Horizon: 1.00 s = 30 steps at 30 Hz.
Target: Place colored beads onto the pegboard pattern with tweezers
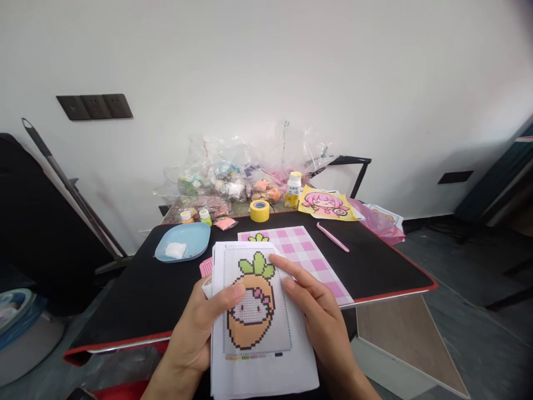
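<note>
A stack of white pattern sheets [258,372] is held up near me, the top one printed with a pixel carrot that has green leaves and a white face with a pink bow. My left hand [195,319] grips its left side, thumb pressed on the print, the other fingers behind. At the right edge, my right hand [320,305] has its index fingertip by the leaves and its thumb on the paper; its remaining fingers are hidden. Behind the stack lies a pink-and-white checked sheet [308,250], partly covered. A pink comb-like piece [205,268] shows beside my left hand.
On the black table [375,266] are a blue tray [195,240] with a white packet, a yellow tape roll [260,211], pink tweezers [333,237] and small bottles [205,216]. Bead bags [233,183], a white-and-yellow bottle [293,190] and a pink-haired character picture [327,204] stand farther back.
</note>
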### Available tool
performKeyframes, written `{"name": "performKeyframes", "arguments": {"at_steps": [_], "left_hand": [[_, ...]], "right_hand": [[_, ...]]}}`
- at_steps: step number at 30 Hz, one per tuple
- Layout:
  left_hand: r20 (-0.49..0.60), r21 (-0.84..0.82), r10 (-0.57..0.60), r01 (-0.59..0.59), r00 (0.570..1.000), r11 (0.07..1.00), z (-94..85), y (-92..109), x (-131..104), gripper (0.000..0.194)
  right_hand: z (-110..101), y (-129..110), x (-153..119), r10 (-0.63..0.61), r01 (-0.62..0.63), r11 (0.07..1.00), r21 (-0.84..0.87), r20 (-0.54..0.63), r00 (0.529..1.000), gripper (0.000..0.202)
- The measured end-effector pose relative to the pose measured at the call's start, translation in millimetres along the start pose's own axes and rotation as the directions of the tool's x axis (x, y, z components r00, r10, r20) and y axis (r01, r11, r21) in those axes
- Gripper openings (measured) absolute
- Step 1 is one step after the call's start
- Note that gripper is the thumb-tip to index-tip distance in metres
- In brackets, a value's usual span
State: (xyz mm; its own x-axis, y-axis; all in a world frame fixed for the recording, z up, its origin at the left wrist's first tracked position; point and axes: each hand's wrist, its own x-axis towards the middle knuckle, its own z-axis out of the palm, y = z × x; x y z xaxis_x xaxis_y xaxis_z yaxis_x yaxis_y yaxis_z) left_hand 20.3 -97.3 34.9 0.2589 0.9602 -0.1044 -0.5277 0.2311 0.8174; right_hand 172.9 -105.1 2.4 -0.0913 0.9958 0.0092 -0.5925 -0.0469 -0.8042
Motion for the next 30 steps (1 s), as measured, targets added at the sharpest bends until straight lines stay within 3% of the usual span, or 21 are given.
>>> {"name": "performKeyframes", "arguments": {"at_steps": [20,30], "left_hand": [[-0.035,0.012,-0.024,0.025,0.999,1.000,-1.7,0.7,-1.9,0.033],[-0.021,0.018,-0.009,0.010,1.000,1.000,0.1,1.2,-1.5,0.044]], "right_hand": [[-0.2,0.7,-1.1,-0.022,0.022,1.000,-0.011,0.023,1.000,0.040],[-1.7,2.4,-0.7,-0.027,0.028,1.000,-0.010,0.033,0.999,0.038]]}}
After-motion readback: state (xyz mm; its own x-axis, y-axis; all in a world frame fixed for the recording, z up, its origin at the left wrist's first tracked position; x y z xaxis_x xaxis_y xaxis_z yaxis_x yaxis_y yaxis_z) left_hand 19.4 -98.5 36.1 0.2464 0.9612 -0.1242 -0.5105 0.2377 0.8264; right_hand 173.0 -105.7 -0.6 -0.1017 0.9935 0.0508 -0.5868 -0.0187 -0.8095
